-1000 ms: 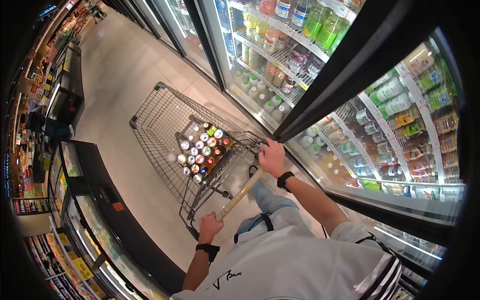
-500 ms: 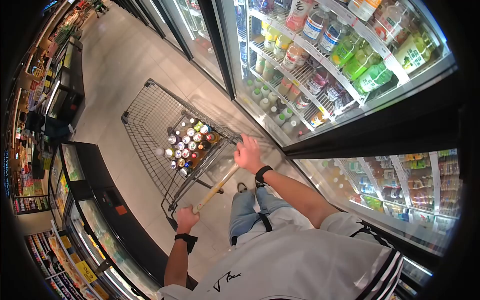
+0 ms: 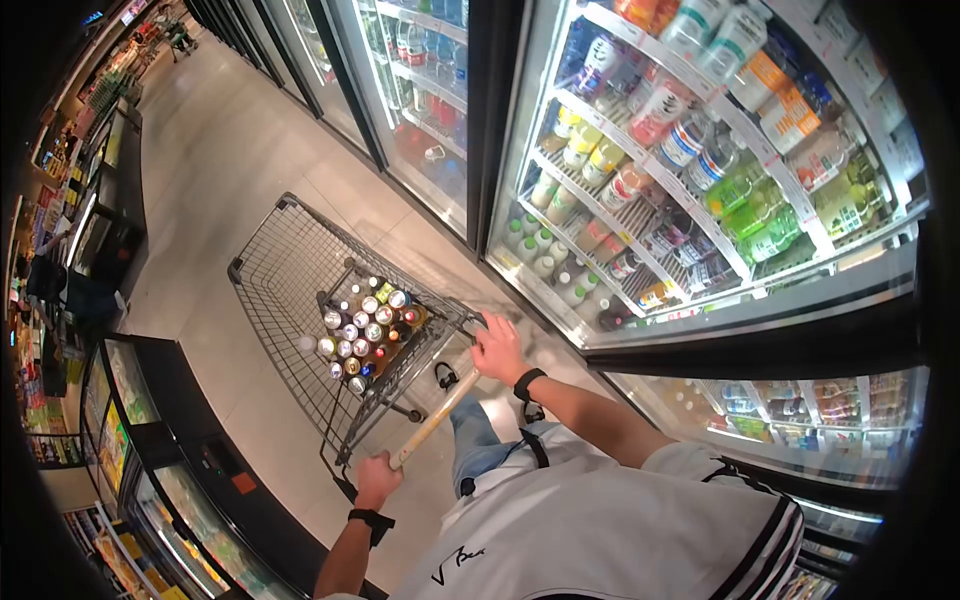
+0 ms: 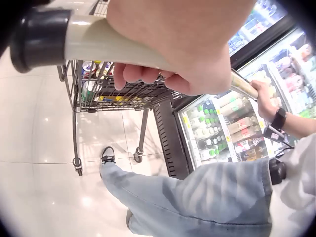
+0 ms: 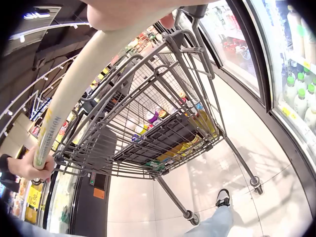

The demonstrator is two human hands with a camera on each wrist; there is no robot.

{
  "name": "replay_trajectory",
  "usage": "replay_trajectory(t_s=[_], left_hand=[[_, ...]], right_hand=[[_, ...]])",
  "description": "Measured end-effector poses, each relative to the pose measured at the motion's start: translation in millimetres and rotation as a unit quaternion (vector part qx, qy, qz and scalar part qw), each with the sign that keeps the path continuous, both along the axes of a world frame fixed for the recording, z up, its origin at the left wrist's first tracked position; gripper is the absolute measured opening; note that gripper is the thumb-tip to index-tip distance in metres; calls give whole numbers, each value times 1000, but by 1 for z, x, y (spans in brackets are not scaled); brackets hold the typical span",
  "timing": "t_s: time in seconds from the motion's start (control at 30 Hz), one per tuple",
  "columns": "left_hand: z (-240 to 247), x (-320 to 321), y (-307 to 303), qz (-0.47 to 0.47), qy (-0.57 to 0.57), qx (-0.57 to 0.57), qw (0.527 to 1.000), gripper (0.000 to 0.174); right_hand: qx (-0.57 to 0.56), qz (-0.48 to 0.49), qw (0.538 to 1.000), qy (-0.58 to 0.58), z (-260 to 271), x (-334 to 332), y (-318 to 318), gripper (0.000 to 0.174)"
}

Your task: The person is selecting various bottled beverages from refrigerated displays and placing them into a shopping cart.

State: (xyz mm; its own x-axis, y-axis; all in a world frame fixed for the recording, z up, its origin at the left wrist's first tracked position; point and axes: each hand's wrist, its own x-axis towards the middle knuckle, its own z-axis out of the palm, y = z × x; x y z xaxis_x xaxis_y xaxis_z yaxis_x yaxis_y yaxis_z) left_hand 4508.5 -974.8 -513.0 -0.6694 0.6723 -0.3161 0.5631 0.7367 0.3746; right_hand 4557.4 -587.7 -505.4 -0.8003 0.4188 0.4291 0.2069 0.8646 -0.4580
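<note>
A wire shopping cart (image 3: 283,275) stands ahead of the person, its pale bar handle (image 3: 437,416) running slantwise between the two hands. The left hand (image 3: 377,482) grips the handle's left end, and its fingertips show curled beneath the bar in the left wrist view. Near the black corner fitting at the other end, the right hand (image 3: 500,350) holds the bar, partly cut off in the right wrist view. Inside the cart, a close-packed group of drink cans and bottles (image 3: 358,346) sits in the part nearest the handle.
Glass-fronted drink fridges (image 3: 640,180) line the right side, very near the right hand. Low chest freezers (image 3: 200,440) with dark edges run along the left. Between them a pale tiled aisle (image 3: 230,120) leads away. A person in dark clothes (image 3: 75,290) is at far left.
The view has turned, and more of the drink fridge shows on the right. Cart and hands appear further left in the head view. Both hands stay at the handle.
</note>
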Motion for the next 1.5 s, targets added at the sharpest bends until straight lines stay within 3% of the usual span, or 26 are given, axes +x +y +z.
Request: replay_trajectory(t_s=[0.5, 0.97, 1.5], left_hand=[[9, -163, 4, 21, -102, -4, 995, 23], [13, -296, 24, 36, -84, 13, 996, 23], [17, -494, 39, 44, -119, -5, 992, 26]], right_hand=[[22, -13, 994, -102, -1, -163, -1, 18], [50, 9, 999, 6, 2, -313, 21, 13], [-2, 2, 999, -37, -4, -511, 36, 23]])
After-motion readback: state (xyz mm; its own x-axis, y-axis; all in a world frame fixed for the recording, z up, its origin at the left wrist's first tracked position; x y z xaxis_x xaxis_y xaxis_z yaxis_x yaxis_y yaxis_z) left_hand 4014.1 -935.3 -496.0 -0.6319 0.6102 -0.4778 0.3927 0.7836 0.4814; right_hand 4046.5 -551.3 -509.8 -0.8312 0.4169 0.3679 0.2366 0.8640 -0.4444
